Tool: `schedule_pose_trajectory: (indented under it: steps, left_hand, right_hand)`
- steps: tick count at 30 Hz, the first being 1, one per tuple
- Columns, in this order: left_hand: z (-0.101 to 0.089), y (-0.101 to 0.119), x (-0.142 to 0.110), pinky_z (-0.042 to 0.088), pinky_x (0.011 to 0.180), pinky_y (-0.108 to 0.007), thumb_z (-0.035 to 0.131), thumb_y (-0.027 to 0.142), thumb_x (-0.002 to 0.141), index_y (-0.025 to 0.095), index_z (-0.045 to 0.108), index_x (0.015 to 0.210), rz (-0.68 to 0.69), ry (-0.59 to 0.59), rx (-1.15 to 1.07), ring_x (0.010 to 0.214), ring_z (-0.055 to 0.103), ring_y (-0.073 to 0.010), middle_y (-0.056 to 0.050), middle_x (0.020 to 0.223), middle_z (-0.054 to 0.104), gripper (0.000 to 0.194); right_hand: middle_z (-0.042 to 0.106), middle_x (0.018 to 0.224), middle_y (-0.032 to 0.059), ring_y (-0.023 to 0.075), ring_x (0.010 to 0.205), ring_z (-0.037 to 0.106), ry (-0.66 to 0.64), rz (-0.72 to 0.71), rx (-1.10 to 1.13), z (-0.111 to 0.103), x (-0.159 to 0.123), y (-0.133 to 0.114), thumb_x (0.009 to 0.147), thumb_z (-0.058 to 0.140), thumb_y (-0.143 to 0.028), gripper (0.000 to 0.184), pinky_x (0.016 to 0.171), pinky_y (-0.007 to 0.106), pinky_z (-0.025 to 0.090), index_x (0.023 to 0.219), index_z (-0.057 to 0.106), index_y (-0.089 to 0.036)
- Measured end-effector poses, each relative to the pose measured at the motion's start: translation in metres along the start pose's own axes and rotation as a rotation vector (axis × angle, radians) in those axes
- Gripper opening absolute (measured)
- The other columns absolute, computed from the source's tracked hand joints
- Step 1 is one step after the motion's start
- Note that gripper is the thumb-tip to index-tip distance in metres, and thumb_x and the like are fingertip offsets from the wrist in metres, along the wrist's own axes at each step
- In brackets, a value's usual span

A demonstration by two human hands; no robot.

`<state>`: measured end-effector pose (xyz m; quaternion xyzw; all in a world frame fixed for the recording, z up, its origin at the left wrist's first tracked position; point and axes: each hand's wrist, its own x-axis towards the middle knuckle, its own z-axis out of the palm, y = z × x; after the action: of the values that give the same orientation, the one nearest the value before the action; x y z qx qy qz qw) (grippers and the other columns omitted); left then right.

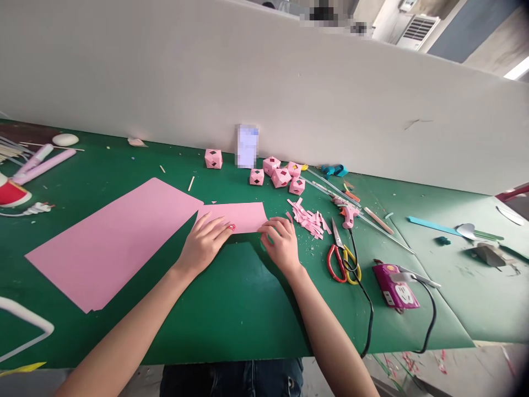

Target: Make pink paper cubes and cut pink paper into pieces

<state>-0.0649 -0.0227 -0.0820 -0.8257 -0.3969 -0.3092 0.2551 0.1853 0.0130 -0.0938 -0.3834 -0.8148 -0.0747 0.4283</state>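
Observation:
A small rectangular piece of pink paper lies in front of me on the green table. My left hand rests across its left part, fingers stretched out and spread over the paper. A small red patterned spot shows at one of that hand's fingertips; I cannot make out what it is. At the paper's right end, my right hand has its fingers bent and pressed together on the corner. A large pink sheet lies just left of my left hand. Right of my right hand is a pile of cut pink paper strips.
Folded pink paper cubes stand at the back near a propped phone. To the right lie a pink glue gun, scissors with red and yellow handles and a purple power socket block. A white partition rises behind.

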Motion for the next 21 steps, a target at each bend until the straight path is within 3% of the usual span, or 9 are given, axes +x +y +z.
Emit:
schedule_pose_trajectory:
  steps: [10,21]
  left_hand:
    - [0.002,-0.002,-0.001,0.058,0.108,-0.058,0.058,0.001,0.099,0.017,0.077,0.106,-0.053,-0.009,-0.028,0.107,0.079,-0.03,-0.006,0.105,0.084,0.026]
    - [0.001,-0.004,-0.002,0.055,0.111,-0.055,0.055,0.005,0.101,0.021,0.077,0.109,-0.1,-0.015,-0.034,0.108,0.079,-0.0263,-0.005,0.109,0.083,0.028]
  right_hand:
    - [0.078,0.099,0.0023,0.0239,0.11,0.065,0.003,0.054,-0.016,-0.003,-0.002,0.007,0.096,0.066,-0.013,0.016,0.109,0.044,0.049,0.1,0.074,-0.026]
    - [0.077,0.099,0.005,0.0254,0.106,0.065,0.041,0.148,-0.03,-0.004,-0.004,0.028,0.099,0.064,-0.018,0.016,0.097,0.043,0.057,0.101,0.077,-0.027]
